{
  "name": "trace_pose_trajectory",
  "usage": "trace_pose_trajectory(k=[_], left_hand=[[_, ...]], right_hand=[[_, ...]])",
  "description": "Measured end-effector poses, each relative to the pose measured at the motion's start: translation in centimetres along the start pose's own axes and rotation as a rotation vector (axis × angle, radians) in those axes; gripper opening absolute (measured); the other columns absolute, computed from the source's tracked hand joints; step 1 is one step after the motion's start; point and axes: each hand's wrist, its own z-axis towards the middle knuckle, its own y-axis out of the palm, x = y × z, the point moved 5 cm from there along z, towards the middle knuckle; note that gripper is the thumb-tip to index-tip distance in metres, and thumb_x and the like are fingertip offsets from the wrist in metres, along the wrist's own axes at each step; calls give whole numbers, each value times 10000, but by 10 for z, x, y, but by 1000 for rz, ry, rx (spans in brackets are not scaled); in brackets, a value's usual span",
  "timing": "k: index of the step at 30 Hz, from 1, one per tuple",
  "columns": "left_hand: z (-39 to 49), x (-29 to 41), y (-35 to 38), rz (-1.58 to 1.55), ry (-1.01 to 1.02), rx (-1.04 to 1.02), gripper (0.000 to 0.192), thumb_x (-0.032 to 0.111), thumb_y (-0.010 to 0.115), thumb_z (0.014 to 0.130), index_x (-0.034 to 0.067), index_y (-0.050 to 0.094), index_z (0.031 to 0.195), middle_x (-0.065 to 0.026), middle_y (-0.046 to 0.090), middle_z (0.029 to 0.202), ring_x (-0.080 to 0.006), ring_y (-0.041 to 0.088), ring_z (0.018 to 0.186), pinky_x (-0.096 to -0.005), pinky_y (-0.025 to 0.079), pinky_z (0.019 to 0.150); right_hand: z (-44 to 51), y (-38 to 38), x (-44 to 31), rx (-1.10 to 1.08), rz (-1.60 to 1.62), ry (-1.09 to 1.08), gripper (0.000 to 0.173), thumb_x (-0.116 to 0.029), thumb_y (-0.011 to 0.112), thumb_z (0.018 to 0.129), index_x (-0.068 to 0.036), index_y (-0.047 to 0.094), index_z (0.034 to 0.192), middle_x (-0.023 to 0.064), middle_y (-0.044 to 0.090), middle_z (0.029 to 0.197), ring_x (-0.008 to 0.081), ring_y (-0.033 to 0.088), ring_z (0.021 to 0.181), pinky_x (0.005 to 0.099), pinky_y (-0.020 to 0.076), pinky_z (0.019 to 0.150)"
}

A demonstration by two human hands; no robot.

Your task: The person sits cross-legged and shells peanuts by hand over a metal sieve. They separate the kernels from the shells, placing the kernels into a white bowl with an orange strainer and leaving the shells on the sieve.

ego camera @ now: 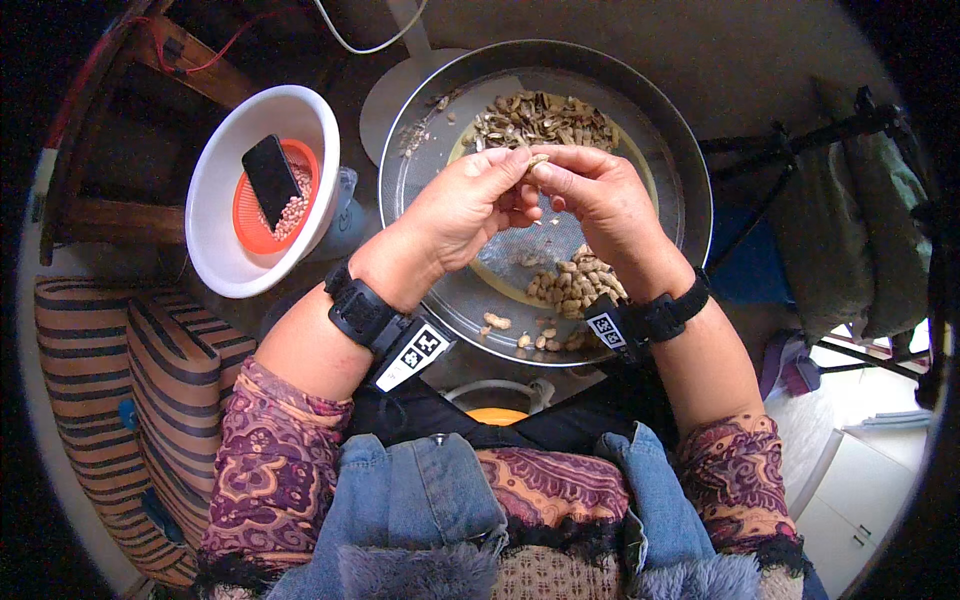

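Note:
Both hands meet above a large round mesh sieve point(405, 150) with a metal rim. Between the fingertips of my left hand point(469, 199) and my right hand point(611, 191) is a peanut in its shell point(537, 162). Thumbs and index fingers press on it from both sides. Beyond the hands, a heap of broken peanut shells point(547, 120) lies on the mesh. On the near side sits a pile of whole unshelled peanuts point(577, 281), partly behind my right wrist. A few loose peanuts point(496, 321) rest by the near rim.
At the left, a white basin point(206, 195) holds an orange strainer point(244, 225) with shelled peanut kernels point(291, 217) and a black phone point(270, 176). A striped cushioned seat point(90, 390) stands at lower left. A black metal frame point(787, 150) is at the right.

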Motion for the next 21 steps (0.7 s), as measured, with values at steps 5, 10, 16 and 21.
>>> trace_pose_trajectory(k=[5, 10, 16, 21], left_hand=[[-1, -2, -1, -3, -16, -17, 295, 320, 417, 893, 53, 532, 938, 4, 511, 714, -102, 515, 656, -232, 451, 627], [-1, -5, 3, 30, -2, -39, 329, 347, 411, 891, 41, 528, 919, -7, 502, 726, -113, 510, 669, -234, 443, 621], [-1, -1, 5, 49, 23, -31, 377, 382, 400, 887, 29, 535, 885, -18, 509, 728, -105, 498, 646, -227, 433, 607], [-2, 5, 5, 343, 116, -4, 465, 461, 386, 870, 22, 542, 871, -44, 521, 691, -123, 495, 603, -252, 426, 573]], right_hand=[[0, 1, -3, 19, -11, -62, 190, -132, 648, 745, -2, 614, 879, 40, 613, 745, 80, 540, 649, 192, 409, 575], [-2, 2, -7, 44, -67, -124, 157, -97, 657, 737, 22, 597, 820, 70, 608, 716, 106, 561, 593, 208, 446, 562], [-5, 6, -12, 8, -48, -77, 175, -132, 614, 780, 28, 599, 849, 70, 607, 688, 119, 566, 590, 198, 439, 546], [-7, 9, -12, -64, -47, -85, 157, -133, 595, 790, 16, 612, 837, 60, 610, 676, 96, 554, 581, 198, 431, 535]])
